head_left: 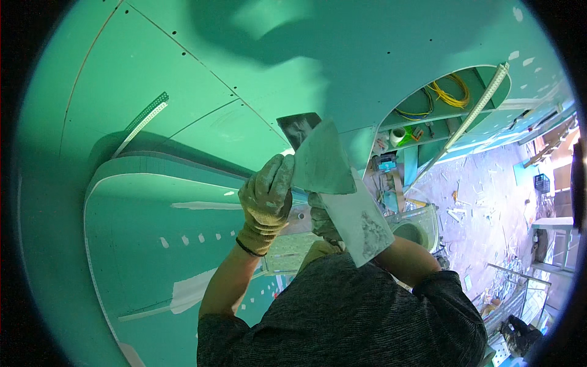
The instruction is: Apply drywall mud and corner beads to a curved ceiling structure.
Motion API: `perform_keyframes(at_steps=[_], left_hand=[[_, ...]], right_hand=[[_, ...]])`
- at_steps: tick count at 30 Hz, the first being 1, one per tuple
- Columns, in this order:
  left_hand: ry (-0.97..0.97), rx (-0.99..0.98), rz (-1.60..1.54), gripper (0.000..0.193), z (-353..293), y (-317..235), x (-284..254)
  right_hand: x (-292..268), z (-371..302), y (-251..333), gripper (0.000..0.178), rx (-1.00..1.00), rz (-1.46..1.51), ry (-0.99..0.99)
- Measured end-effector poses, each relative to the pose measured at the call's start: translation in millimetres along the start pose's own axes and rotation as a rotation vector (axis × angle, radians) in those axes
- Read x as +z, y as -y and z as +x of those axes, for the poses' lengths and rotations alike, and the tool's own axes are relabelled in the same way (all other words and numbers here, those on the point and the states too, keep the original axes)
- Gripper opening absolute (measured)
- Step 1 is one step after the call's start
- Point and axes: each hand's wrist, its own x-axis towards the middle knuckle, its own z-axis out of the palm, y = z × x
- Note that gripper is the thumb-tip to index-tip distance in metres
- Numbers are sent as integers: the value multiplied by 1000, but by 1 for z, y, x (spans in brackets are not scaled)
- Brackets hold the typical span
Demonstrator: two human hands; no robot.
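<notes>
My left hand (267,192), in a dusty work glove, is closed round the hidden handle of a putty knife. The putty knife's grey, smeared blade (324,160) fans out to the right and overlaps a long, wide filling knife (359,225). White compound streaks that filling knife, which slants from upper left to lower right. Behind it my gloved right hand (324,221) grips it from below, partly covered by the blade. Green plasterboard (202,110) with a joint line and dark screw spots spans the area above both hands.
A rounded plasterboard recess (159,189) lies left. A white perforated corner strip (143,125) sticks out there; a longer strip (468,122) crosses an oval opening holding a yellow cable coil (449,92). Below right are a clear tub (422,226), scraps on the floor (477,189) and metal framing (520,287).
</notes>
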Motion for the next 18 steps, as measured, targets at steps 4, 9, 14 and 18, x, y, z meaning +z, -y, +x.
perform_keyframes(at_steps=[4,9,14,18], left_hand=[[53,64,-37,49,5,4,5],[91,116,-87,59,-4,24,-8],[182,185,-49,52,-26,61,-23],[423,344,99,51,-61,109,-34]], right_hand=[[-24,-30,17,37,48,-30,81],[-41,-24,23,37,128,-68,185],[-59,-51,-28,36,138,-64,247],[-59,-39,-59,36,61,-58,248]])
